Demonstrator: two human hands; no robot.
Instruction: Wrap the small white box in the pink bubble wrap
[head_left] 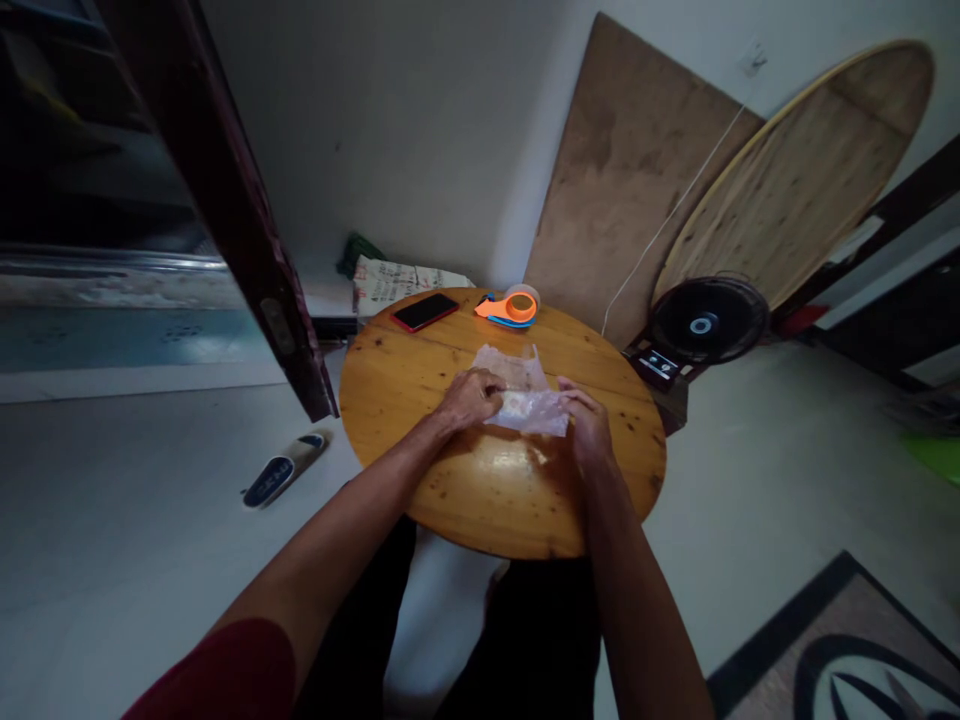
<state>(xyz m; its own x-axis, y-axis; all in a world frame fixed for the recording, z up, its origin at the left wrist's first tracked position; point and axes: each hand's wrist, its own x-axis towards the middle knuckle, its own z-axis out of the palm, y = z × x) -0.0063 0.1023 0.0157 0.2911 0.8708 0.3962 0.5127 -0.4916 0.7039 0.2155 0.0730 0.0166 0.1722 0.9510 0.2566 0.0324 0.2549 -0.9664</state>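
Note:
A sheet of translucent, pinkish plastic wrap (525, 408) lies on the round wooden table (502, 500), partly folded over a small pale item whose details are too small to tell. My left hand (469, 398) is closed on the wrap's left side, fingers bent. At the right edge of the wrap is my right hand (589, 420), its fingers pressed together on the plastic. Part of the wrap stands up behind the folded portion.
An orange and blue tape dispenser (510, 308) and a red-edged phone (424, 312) lie at the table's far side. A black fan (701, 325) stands right of the table. One slipper (283, 470) is on the floor at left.

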